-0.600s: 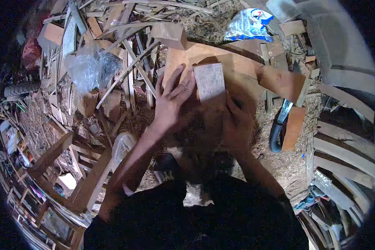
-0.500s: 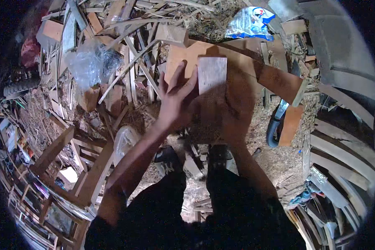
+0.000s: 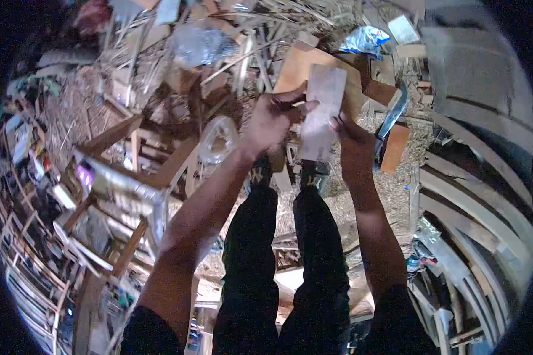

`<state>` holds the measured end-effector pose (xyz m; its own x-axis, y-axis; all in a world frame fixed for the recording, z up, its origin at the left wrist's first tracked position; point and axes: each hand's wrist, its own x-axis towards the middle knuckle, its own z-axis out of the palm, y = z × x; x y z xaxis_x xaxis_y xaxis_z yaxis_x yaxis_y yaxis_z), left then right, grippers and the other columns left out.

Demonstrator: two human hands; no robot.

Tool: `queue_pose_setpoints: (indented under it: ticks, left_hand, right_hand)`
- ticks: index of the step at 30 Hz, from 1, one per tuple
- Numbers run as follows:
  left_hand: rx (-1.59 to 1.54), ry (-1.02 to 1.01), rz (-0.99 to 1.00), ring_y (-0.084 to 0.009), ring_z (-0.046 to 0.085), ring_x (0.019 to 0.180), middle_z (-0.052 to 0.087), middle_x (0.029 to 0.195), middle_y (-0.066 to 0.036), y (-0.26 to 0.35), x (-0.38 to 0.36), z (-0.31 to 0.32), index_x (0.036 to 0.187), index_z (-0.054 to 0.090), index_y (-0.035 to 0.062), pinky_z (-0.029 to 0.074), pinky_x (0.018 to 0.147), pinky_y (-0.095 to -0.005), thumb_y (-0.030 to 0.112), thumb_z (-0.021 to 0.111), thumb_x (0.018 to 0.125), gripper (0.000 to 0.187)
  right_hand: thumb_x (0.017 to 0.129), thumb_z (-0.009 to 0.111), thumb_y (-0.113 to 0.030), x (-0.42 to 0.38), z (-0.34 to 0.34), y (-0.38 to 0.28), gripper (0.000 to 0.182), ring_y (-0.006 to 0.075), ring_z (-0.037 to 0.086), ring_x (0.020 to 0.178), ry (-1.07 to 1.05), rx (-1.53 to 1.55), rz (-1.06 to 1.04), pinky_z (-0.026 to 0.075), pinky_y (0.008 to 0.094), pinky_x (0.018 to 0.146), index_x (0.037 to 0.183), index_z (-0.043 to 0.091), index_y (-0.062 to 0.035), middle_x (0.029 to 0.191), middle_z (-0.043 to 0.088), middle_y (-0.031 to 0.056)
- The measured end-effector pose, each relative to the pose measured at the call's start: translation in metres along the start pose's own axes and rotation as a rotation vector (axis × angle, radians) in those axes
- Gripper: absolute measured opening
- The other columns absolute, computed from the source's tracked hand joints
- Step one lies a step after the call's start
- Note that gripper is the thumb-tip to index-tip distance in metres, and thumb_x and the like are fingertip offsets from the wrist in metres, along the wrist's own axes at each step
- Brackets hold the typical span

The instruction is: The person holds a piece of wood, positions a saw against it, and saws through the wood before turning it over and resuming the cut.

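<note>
The plank [image 3: 326,97], between left hand [image 3: 271,121] and right hand [image 3: 356,145], partly overlaps the panel [image 3: 292,70] in view. Right of the panel lies the knife [image 3: 393,118], beside the block [image 3: 395,148]. The plastic bag [image 3: 201,45] lies left, the packet [image 3: 364,41] behind.

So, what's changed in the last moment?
The left hand, earlier spread beside the pale board, has closed on its left edge; the right hand holds the right edge. The view shifted, so the board's travel is unclear. The knife and orange board stayed put.
</note>
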<state>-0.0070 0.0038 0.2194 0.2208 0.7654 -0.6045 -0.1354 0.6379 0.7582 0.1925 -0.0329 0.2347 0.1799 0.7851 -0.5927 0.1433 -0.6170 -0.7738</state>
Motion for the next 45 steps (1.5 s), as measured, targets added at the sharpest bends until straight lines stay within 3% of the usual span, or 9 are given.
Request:
queue_pose_setpoints:
  ticks: [4, 6, 10, 15, 23, 27, 33, 38, 45]
  left_hand:
    - [0.24, 0.095, 0.185, -0.0079, 0.064, 0.091, 0.075, 0.111, -0.008, 0.042, -0.072, 0.001, 0.136, 0.062, -0.0033, 0.055, 0.086, -0.0273, 0.02, 0.077, 0.094, 0.05]
    - [-0.118, 0.047, 0.145, -0.0068, 0.064, 0.085, 0.076, 0.105, -0.007, 0.055, -0.107, 0.001, 0.136, 0.064, 0.0025, 0.056, 0.079, -0.0271, 0.019, 0.075, 0.097, 0.044]
    - [-0.011, 0.11, 0.032, -0.0061, 0.062, 0.079, 0.074, 0.095, -0.003, 0.117, -0.174, -0.005, 0.137, 0.065, 0.0086, 0.055, 0.073, -0.0271, 0.019, 0.073, 0.098, 0.041]
    - [-0.139, 0.268, 0.093, -0.006, 0.063, 0.08, 0.074, 0.1, -0.004, 0.134, -0.218, -0.011, 0.132, 0.069, 0.0057, 0.056, 0.072, -0.0278, 0.019, 0.072, 0.098, 0.036]
    - [-0.34, 0.618, 0.332, -0.0097, 0.066, 0.086, 0.074, 0.112, -0.008, 0.151, -0.296, 0.005, 0.14, 0.063, 0.0083, 0.06, 0.072, -0.0294, 0.019, 0.075, 0.096, 0.047]
    - [-0.605, 0.67, 0.22, -0.0085, 0.064, 0.082, 0.072, 0.11, -0.005, 0.171, -0.356, 0.014, 0.146, 0.059, 0.0114, 0.057, 0.073, -0.0282, 0.014, 0.075, 0.095, 0.053]
    - [-0.558, 0.949, 0.547, -0.0062, 0.062, 0.089, 0.07, 0.122, -0.006, 0.112, -0.419, 0.019, 0.152, 0.051, 0.0108, 0.056, 0.076, -0.0256, 0.01, 0.071, 0.098, 0.058]
    - [-0.695, 1.135, 0.51, -0.0087, 0.063, 0.094, 0.069, 0.119, -0.005, 0.052, -0.508, 0.037, 0.153, 0.049, 0.0092, 0.057, 0.08, -0.0294, 0.011, 0.068, 0.1, 0.056]
    - [-0.826, 1.582, 0.544, -0.0078, 0.063, 0.093, 0.07, 0.114, -0.003, -0.042, -0.623, 0.094, 0.149, 0.055, 0.0142, 0.056, 0.08, -0.0268, 0.01, 0.068, 0.099, 0.052]
  right_hand:
    - [0.091, 0.078, -0.017, -0.063, -0.009, -0.059, 0.041, 0.0116, 0.065, 0.091, -0.067, -0.078, 0.012, 0.053, 0.0291, 0.086, 0.123, 0.07, 0.0081, 0.107, 0.076, 0.0096]
    - [0.092, 0.078, -0.018, -0.091, -0.006, -0.087, 0.044, 0.0128, 0.066, 0.094, -0.079, -0.067, 0.037, 0.052, 0.0291, 0.088, 0.126, 0.068, 0.0087, 0.108, 0.076, 0.0111]
    - [0.095, 0.074, -0.013, -0.129, 0.0, -0.136, 0.041, 0.0113, 0.065, 0.096, -0.148, -0.108, 0.041, 0.054, 0.0284, 0.089, 0.131, 0.066, 0.0065, 0.11, 0.073, 0.0071]
    - [0.092, 0.075, -0.002, -0.143, 0.006, -0.16, 0.038, 0.0143, 0.067, 0.104, -0.32, 0.108, -0.045, 0.053, 0.029, 0.094, 0.128, 0.067, 0.0069, 0.119, 0.072, 0.0121]
    - [0.094, 0.076, -0.008, -0.174, 0.036, -0.239, 0.044, 0.0142, 0.066, 0.104, -0.645, -0.055, -0.06, 0.051, 0.0285, 0.099, 0.13, 0.062, 0.0127, 0.123, 0.071, 0.0138]
    - [0.094, 0.076, -0.013, -0.189, 0.05, -0.258, 0.043, 0.0141, 0.065, 0.104, -0.758, -0.325, -0.227, 0.05, 0.0267, 0.097, 0.129, 0.065, 0.009, 0.119, 0.072, 0.0124]
    - [0.094, 0.077, -0.018, -0.257, 0.099, -0.272, 0.048, 0.0145, 0.064, 0.107, -1.007, -0.578, -0.338, 0.048, 0.0262, 0.098, 0.128, 0.064, 0.0123, 0.12, 0.072, 0.0159]
    - [0.093, 0.076, -0.008, -0.345, 0.142, -0.233, 0.042, 0.0151, 0.065, 0.108, -1.216, -0.586, -0.202, 0.05, 0.0281, 0.098, 0.13, 0.064, 0.0096, 0.122, 0.072, 0.015]
    - [0.094, 0.073, -0.011, -0.466, 0.176, -0.146, 0.042, 0.0154, 0.065, 0.109, -1.593, -0.917, -0.327, 0.049, 0.0286, 0.098, 0.131, 0.064, 0.0079, 0.124, 0.071, 0.0139]
